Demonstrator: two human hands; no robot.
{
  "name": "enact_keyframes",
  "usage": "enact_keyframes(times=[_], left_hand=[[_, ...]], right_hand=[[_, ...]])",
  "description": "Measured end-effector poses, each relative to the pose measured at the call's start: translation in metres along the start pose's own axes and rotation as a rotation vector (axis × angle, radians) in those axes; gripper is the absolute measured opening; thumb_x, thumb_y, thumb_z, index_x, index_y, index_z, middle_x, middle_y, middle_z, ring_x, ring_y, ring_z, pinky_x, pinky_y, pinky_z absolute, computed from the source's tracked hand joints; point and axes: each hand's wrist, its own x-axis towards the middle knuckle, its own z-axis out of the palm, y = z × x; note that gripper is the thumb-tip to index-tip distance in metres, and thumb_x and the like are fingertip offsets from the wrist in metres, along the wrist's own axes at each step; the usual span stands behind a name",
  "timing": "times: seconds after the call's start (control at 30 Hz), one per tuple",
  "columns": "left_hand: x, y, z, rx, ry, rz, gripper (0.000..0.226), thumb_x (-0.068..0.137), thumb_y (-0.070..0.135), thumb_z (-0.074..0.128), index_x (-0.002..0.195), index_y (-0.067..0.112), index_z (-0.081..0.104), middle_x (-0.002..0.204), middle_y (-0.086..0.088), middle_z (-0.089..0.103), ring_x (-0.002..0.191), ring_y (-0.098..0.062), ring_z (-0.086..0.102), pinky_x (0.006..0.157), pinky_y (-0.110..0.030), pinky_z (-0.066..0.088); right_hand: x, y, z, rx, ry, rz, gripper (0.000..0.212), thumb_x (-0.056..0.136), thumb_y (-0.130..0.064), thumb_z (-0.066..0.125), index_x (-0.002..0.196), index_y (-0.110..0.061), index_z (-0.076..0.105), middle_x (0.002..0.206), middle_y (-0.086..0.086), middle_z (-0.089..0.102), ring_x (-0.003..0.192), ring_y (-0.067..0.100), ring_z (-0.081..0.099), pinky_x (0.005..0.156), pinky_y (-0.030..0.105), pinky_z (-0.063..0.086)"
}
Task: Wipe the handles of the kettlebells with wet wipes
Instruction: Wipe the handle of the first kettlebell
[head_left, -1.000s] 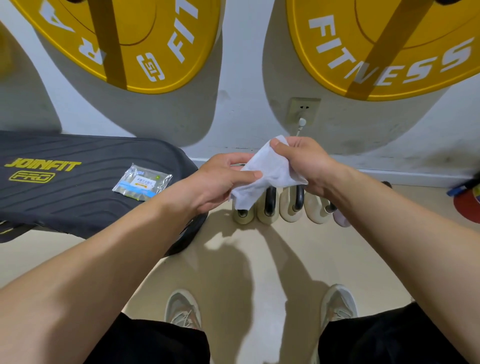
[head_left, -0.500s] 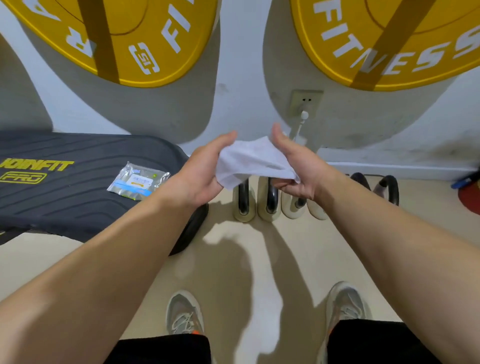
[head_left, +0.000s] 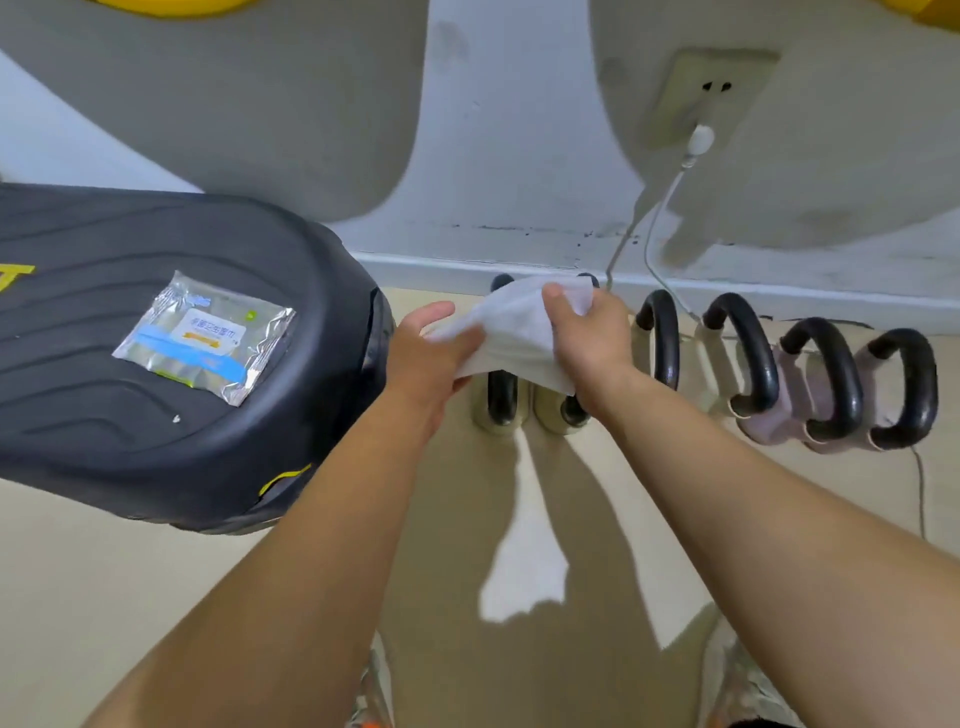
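Both arms reach forward, left hand (head_left: 428, 364) and right hand (head_left: 589, 338) each gripping the wet wipe (head_left: 511, 325).

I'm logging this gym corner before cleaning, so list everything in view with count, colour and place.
kettlebells with black loop handles: six, cream and mauve, floor row along wall
white wet wipe: one, white, over the row's left end
ribbed bench pad: one, black, left
foil wipes packet: one, silver-blue, on the bench pad
wall socket with white plug: one, beige, wall above
left hand: one, grips wipe's left part
right hand: one, pinches wipe's right part
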Motion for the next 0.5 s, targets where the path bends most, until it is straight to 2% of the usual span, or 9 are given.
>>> enact_keyframes(times=[0.03, 0.1, 0.17, 0.2, 0.27, 0.3, 0.33, 0.4, 0.5], left_hand=[[0.011, -0.007, 0.002, 0.031, -0.036, 0.021, 0.033, 0.081, 0.016, 0.074, 0.111, 0.008, 0.063, 0.094, -0.017, 0.060, 0.075, -0.018, 0.057, 0.053, -0.021, 0.049], [0.025, -0.016, 0.002, 0.030, -0.052, 0.025, 0.019, 0.075, 0.023, 0.074, 0.091, 0.017, 0.067, 0.083, -0.010, 0.059, 0.074, -0.021, 0.055, 0.063, -0.029, 0.046], [0.040, -0.021, -0.002, -0.100, -0.066, -0.067, 0.033, 0.073, 0.028, 0.076, 0.104, 0.018, 0.069, 0.094, -0.003, 0.063, 0.081, -0.021, 0.061, 0.068, -0.030, 0.050], [0.045, -0.023, -0.003, -0.166, -0.092, -0.102, 0.041, 0.073, 0.030, 0.075, 0.109, 0.013, 0.065, 0.094, -0.001, 0.062, 0.080, -0.019, 0.060, 0.064, -0.027, 0.050], [0.052, -0.028, -0.006, -0.195, -0.060, -0.109, 0.035, 0.074, 0.029, 0.072, 0.103, 0.012, 0.062, 0.090, 0.001, 0.063, 0.077, -0.017, 0.062, 0.061, -0.026, 0.052], [0.054, -0.031, -0.007, -0.170, -0.004, -0.110, 0.031, 0.075, 0.027, 0.073, 0.101, 0.013, 0.064, 0.095, 0.001, 0.066, 0.082, -0.019, 0.066, 0.067, -0.031, 0.057], [0.056, -0.032, -0.006, -0.117, 0.065, -0.097, 0.028, 0.077, 0.025, 0.076, 0.102, 0.017, 0.066, 0.102, -0.002, 0.070, 0.090, -0.022, 0.069, 0.076, -0.037, 0.060], [0.053, -0.033, -0.002, 0.008, 0.156, -0.046, 0.028, 0.082, 0.021, 0.076, 0.107, 0.025, 0.067, 0.112, -0.003, 0.069, 0.102, -0.024, 0.068, 0.089, -0.041, 0.058], [0.046, -0.032, 0.008, 0.073, 0.181, 0.042, 0.038, 0.085, 0.016, 0.074, 0.122, 0.021, 0.063, 0.110, 0.008, 0.065, 0.101, -0.013, 0.065, 0.085, -0.025, 0.057]], right_hand=[[0.007, 0.004, 0.004, -0.020, 0.004, -0.044, 0.038, 0.098, -0.043, 0.058, 0.121, -0.014, 0.063, 0.113, 0.003, 0.069, 0.107, 0.025, 0.064, 0.093, 0.036, 0.052], [0.017, 0.009, 0.011, -0.029, -0.014, -0.078, 0.038, 0.100, -0.043, 0.054, 0.122, -0.014, 0.062, 0.113, 0.003, 0.068, 0.106, 0.023, 0.062, 0.090, 0.034, 0.049], [0.027, 0.012, 0.018, -0.047, -0.028, -0.086, 0.034, 0.102, -0.037, 0.051, 0.123, -0.012, 0.061, 0.110, 0.003, 0.066, 0.103, 0.023, 0.061, 0.087, 0.032, 0.047], [0.031, 0.014, 0.021, -0.066, -0.035, -0.096, 0.032, 0.101, -0.032, 0.051, 0.123, -0.011, 0.060, 0.108, 0.004, 0.065, 0.103, 0.024, 0.061, 0.086, 0.032, 0.046], [0.033, 0.015, 0.026, -0.090, -0.032, -0.121, 0.035, 0.101, -0.030, 0.052, 0.128, -0.009, 0.056, 0.111, 0.006, 0.064, 0.106, 0.025, 0.061, 0.083, 0.030, 0.046], [0.031, 0.014, 0.028, -0.098, -0.024, -0.120, 0.039, 0.101, -0.032, 0.053, 0.133, -0.009, 0.053, 0.115, 0.006, 0.062, 0.109, 0.024, 0.059, 0.080, 0.029, 0.046], [0.029, 0.014, 0.029, -0.111, -0.008, -0.110, 0.045, 0.102, -0.034, 0.053, 0.138, -0.008, 0.048, 0.122, 0.006, 0.060, 0.114, 0.025, 0.057, 0.082, 0.028, 0.046], [0.024, 0.013, 0.031, -0.124, 0.045, -0.088, 0.051, 0.103, -0.033, 0.052, 0.146, -0.009, 0.040, 0.139, 0.009, 0.052, 0.128, 0.026, 0.050, 0.097, 0.032, 0.043], [0.007, 0.011, 0.029, -0.216, 0.187, -0.176, 0.049, 0.098, -0.013, 0.047, 0.147, -0.013, 0.039, 0.147, 0.007, 0.037, 0.134, 0.027, 0.037, 0.107, 0.030, 0.031]])
